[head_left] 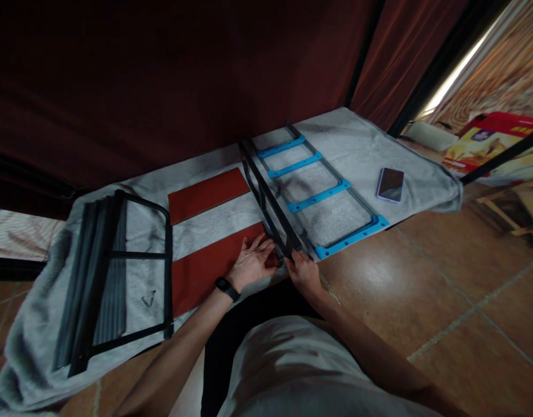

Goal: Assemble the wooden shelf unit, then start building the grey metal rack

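Note:
My left hand (254, 262), with a black band at the wrist, lies with fingers spread over the right end of the nearer reddish-brown board (205, 269). Its fingertips are close to a black metal frame (272, 200) that stretches away from me. The fingers of my right hand (303, 271) are curled around the near end of this frame. To the right of the frame lies a ladder-like rack (318, 188) with grey tubes and blue crosspieces. A second reddish-brown board (209, 194) is parallel to the first, farther off.
Another black metal frame (168, 278) rests on several grey tubes (112, 301) at the left. A phone (391, 185) lies on the grey blanket (357, 145) at the right. Dark red fabric (183, 75) rises behind. A red and yellow package (496, 145) is at far right.

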The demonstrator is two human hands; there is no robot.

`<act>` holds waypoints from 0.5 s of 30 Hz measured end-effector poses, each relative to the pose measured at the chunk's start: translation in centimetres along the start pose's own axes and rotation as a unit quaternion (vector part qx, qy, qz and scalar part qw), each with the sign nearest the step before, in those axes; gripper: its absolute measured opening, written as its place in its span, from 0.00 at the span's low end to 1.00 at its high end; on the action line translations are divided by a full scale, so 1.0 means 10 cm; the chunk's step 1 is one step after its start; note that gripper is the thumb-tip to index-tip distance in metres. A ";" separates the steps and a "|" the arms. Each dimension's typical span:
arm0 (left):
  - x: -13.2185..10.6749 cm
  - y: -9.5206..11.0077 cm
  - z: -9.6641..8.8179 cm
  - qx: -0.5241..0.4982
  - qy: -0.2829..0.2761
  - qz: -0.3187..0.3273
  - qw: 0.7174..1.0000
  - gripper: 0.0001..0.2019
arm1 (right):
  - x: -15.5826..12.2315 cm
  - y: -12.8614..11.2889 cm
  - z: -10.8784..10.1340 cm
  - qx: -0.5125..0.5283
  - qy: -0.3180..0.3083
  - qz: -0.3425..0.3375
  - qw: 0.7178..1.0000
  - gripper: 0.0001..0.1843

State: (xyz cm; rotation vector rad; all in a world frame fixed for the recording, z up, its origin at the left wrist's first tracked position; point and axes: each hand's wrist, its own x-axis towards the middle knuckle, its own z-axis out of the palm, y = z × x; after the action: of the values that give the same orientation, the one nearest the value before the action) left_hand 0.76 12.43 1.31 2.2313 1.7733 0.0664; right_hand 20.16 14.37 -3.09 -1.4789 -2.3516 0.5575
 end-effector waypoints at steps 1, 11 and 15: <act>0.00 0.00 -0.01 0.001 -0.003 -0.001 1.000 0.29 | 0.00 0.00 -0.01 0.005 -0.002 0.001 1.000 0.15; 0.04 0.05 -0.03 0.007 -0.007 -0.008 1.000 0.28 | 0.02 -0.04 -0.06 0.028 0.001 0.001 1.000 0.14; 0.06 0.06 -0.03 0.011 -0.016 0.011 1.000 0.25 | 0.00 -0.08 -0.05 0.030 -0.003 -0.006 1.000 0.15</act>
State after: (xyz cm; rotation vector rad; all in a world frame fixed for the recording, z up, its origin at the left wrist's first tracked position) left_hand 1.39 12.98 1.70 2.2542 1.7424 0.0152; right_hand 19.75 14.13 -2.30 -1.4387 -2.3256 0.6243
